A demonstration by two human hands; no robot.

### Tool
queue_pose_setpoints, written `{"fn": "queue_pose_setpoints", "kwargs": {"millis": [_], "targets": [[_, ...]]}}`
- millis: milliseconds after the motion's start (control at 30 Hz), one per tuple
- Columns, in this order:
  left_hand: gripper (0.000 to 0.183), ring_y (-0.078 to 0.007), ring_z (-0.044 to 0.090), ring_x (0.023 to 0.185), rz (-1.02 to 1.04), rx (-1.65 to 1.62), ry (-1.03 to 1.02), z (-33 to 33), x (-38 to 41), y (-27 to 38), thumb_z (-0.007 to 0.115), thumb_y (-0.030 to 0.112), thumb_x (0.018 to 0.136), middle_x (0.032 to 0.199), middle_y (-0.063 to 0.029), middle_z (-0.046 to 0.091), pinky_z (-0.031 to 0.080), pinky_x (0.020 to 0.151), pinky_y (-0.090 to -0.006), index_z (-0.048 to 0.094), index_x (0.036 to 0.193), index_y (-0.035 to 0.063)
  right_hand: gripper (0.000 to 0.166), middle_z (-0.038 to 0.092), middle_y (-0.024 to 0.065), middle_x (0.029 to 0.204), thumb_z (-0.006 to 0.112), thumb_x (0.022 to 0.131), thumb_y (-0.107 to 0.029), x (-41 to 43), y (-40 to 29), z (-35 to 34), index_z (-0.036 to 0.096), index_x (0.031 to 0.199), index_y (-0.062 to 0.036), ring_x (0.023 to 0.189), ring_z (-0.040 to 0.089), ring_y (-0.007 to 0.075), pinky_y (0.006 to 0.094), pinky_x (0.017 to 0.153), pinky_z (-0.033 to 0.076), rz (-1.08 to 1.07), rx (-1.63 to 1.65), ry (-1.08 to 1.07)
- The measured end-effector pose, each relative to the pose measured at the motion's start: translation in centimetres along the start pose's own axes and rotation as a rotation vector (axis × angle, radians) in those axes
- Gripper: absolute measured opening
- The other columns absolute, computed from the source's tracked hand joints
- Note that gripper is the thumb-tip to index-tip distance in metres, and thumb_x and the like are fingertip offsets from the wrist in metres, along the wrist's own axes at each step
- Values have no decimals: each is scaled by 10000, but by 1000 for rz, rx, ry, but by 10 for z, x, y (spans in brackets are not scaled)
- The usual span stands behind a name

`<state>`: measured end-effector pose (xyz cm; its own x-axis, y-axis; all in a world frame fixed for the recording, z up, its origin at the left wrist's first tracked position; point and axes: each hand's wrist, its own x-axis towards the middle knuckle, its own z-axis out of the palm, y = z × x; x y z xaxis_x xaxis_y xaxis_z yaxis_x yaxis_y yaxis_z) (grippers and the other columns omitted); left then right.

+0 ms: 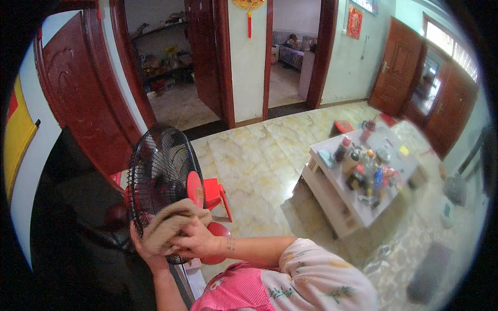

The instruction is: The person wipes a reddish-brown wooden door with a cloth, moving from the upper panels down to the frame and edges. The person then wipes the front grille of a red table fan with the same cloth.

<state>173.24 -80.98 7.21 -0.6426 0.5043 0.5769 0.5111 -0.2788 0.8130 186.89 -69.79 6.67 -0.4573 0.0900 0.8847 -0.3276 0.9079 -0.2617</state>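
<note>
A black wire fan guard with a red centre disc stands upright before me. My right hand presses a bunched tan cloth against the guard's lower part. At the lower left rim, my left hand grips the guard from below. Cloth covers part of that hand, so some of its fingers are hidden. The pink checked apron I wear is at the bottom of the view.
Behind the fan is a red plastic stool; a round red object lies near my right wrist. A white table at right bears bottles and clutter. A black sofa lies left. Two doorways open beyond the tiled floor.
</note>
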Motion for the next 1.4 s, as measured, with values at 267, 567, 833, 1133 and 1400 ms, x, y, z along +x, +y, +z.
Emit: {"fn": "queue_pose_setpoints", "kwargs": {"millis": [267,567,833,1133,1400], "targets": [[495,-264,405,1309,-226,-110,111,0,3,23,496,202,1000,1427,-167,424,273,1112,-382,365,1408,-46,477,487,187,1172,722,676,-129,-67,-2,5,568,1127,-110,1105,481,429,507,931,410,630,33,58],[502,-248,429,1284,-98,29,-11,-23,8,-3,564,262,981,1401,-143,463,293,1096,-363,433,1381,-12,483,523,147,1095,747,660,-213,-26,-42,31,585,1108,-132,1029,539,401,492,812,470,-55,-6,-125],[465,-242,456,1249,-324,-160,24,-26,0,2,499,224,998,1361,-133,496,316,1080,-365,426,1379,-32,410,516,199,1068,647,674,-40,-48,21,24,549,1073,-37,1021,512,382,444,952,413,626,134,331],[468,-183,499,1170,-222,-182,8,-15,0,23,579,274,980,1280,-81,559,362,1021,-308,482,1348,2,367,556,145,1006,734,631,-149,-50,-62,39,602,972,-124,982,548,369,498,877,433,148,-45,-107],[493,-168,511,1162,-62,-48,36,-14,5,33,524,331,1005,1274,-83,565,364,1022,-300,479,1337,-30,362,527,229,1183,715,665,-63,-58,23,14,591,1004,-48,1136,479,447,519,940,414,291,-113,130]]}}
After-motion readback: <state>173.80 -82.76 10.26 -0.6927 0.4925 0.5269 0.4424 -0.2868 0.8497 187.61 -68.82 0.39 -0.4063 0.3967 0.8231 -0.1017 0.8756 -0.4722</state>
